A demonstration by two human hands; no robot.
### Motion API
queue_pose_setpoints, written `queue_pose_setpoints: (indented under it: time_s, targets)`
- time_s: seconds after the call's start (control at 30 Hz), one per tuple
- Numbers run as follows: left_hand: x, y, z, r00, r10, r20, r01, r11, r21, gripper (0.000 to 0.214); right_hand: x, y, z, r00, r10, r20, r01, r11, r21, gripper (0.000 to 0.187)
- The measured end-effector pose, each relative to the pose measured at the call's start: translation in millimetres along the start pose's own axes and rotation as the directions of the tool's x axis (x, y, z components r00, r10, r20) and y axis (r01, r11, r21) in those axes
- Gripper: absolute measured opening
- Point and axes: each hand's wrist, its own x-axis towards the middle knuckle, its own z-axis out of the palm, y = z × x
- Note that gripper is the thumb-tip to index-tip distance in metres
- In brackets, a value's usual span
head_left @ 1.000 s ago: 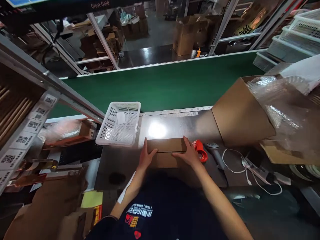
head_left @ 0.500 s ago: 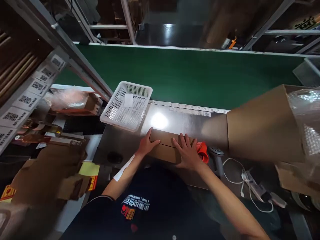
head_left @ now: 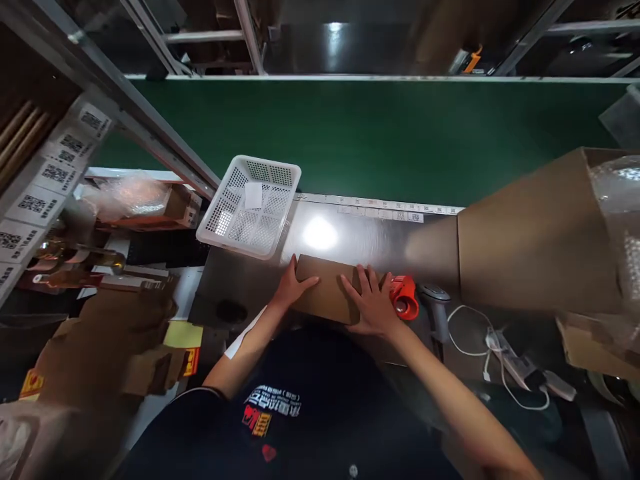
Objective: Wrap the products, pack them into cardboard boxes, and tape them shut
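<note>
A small brown cardboard box (head_left: 327, 283) lies on the metal table just in front of my body. At its left end is my left hand (head_left: 293, 283), the thumb across the top and the other fingers along the side. My right hand (head_left: 374, 303) grips the right end, with its fingers spread over the top. Close beside the right fingers stands a red tape dispenser (head_left: 404, 298). A strip of white paper or tape (head_left: 245, 333) sticks to my left forearm.
A white perforated basket (head_left: 250, 207) with a paper slip stands left. At right are a barcode scanner (head_left: 435, 307), a large carton (head_left: 535, 233) with bubble wrap, and a power strip (head_left: 515, 363). Beyond the table runs a green conveyor belt (head_left: 380, 140).
The dark seam along the box's top no longer shows; its upper face looks plain. Both hands stay on the box in nearly the same place. The view has shifted slightly.
</note>
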Motion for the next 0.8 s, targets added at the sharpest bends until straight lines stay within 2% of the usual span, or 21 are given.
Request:
queue_pose_setpoints:
  time_s: [0.13, 0.2, 0.23, 0.27, 0.3, 0.33, 0.37, 0.4, 0.43, 0.47, 0.5, 0.53, 0.6, 0.7, 0.8]
  targets:
    - [4, 5, -0.7, 0.992, 0.013, 0.125, 0.004, 0.991, -0.137, 0.065, 1, 10, 1, 0.995, -0.088, -0.054, 0.092, 0.993, 0.075, 0.123]
    - [3, 7, -2.0, 0.992, 0.018, 0.126, 0.000, 0.990, -0.144, 0.059, -5, 16, 8, 0.982, -0.101, -0.161, 0.129, 0.977, 0.172, 0.109]
    - [2, 7, -2.5, 0.993, 0.015, 0.114, 0.001, 0.990, -0.139, 0.058, -9, 17, 13, 0.968, -0.052, -0.245, 0.113, 0.964, 0.241, 0.100]
    - [1, 6, -2.8, 0.995, 0.011, 0.101, 0.003, 0.991, -0.135, 0.057, -13, 18, 20, 0.937, 0.053, -0.345, 0.067, 0.942, 0.328, 0.090]
    - [0, 6, -3.0, 0.996, 0.005, 0.089, 0.007, 0.991, -0.132, 0.058, -18, 18, 28, 0.878, 0.209, -0.430, -0.003, 0.901, 0.433, 0.082]
    - [-1, 5, -3.1, 0.997, 0.001, 0.082, 0.010, 0.991, -0.131, 0.058, -22, 17, 35, 0.792, 0.389, -0.470, -0.079, 0.829, 0.553, 0.079]
    - [-2, 4, -3.3, 0.997, 0.000, 0.081, 0.010, 0.991, -0.134, 0.058, -25, 14, 42, 0.701, 0.554, -0.450, -0.142, 0.726, 0.672, 0.080]
    - [-3, 4, -3.5, 0.996, 0.003, 0.086, 0.009, 0.990, -0.140, 0.059, -27, 11, 49, 0.633, 0.676, -0.378, -0.181, 0.604, 0.776, 0.085]
    - [-3, 3, -3.7, 0.996, 0.006, 0.092, 0.008, 0.989, -0.147, 0.059, -27, 8, 54, 0.605, 0.746, -0.279, -0.200, 0.482, 0.853, 0.091]
    - [-3, 3, -4.0, 0.995, 0.007, 0.097, 0.008, 0.988, -0.152, 0.060, -27, 4, 57, 0.612, 0.770, -0.182, -0.205, 0.376, 0.904, 0.097]
    - [-3, 3, -4.2, 0.995, 0.001, 0.098, 0.014, 0.989, -0.150, 0.060, -25, 1, 60, 0.638, 0.763, -0.106, -0.200, 0.297, 0.934, 0.101]
    - [-2, 3, -4.3, 0.995, -0.006, 0.097, 0.020, 0.989, -0.144, 0.060, -23, -1, 61, 0.658, 0.750, -0.068, -0.184, 0.247, 0.951, 0.102]
    - [-1, 3, -4.3, 0.995, -0.015, 0.094, 0.027, 0.991, -0.128, 0.059, -19, -1, 62, 0.666, 0.743, -0.061, -0.147, 0.211, 0.966, 0.100]
    - [2, 3, -4.1, 0.994, -0.024, 0.105, 0.034, 0.994, -0.100, 0.060, -21, 10, 65, 0.629, 0.777, -0.021, -0.138, 0.139, 0.981, 0.091]
    - [3, 3, -4.5, 0.991, -0.054, 0.119, 0.062, 0.996, -0.071, 0.061, -37, 34, 71, 0.569, 0.821, 0.050, -0.176, 0.062, 0.982, 0.078]
